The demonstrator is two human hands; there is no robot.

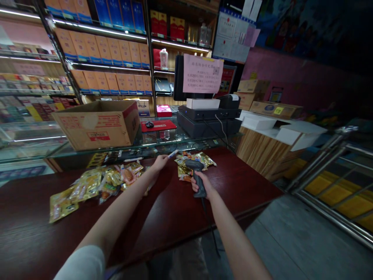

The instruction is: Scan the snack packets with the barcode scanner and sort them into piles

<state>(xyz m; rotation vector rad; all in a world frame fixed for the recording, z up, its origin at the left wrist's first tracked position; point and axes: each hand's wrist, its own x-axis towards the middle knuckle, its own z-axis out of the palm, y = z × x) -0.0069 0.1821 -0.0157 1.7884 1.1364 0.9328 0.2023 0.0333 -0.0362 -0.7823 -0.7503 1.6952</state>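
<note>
My right hand [201,186] is wrapped round the handle of a dark grey barcode scanner [194,165], its head pointing away to the left and its cord hanging over the table edge. My left hand [160,163] pinches a slim white-and-blue packet [173,154], just left of the scanner head; its print is too small to read. Behind and beneath the scanner lies a pile of gold snack packets [205,158]. A larger spread of gold and clear snack packets [90,184] covers the table left of my left arm.
The dark red table [175,217] adjoins a glass counter. On it stand an open cardboard box [96,126], a mouse [149,124] on a red mat, and a monitor [179,77] above a cash drawer [208,124]. A metal railing [329,175] is at right.
</note>
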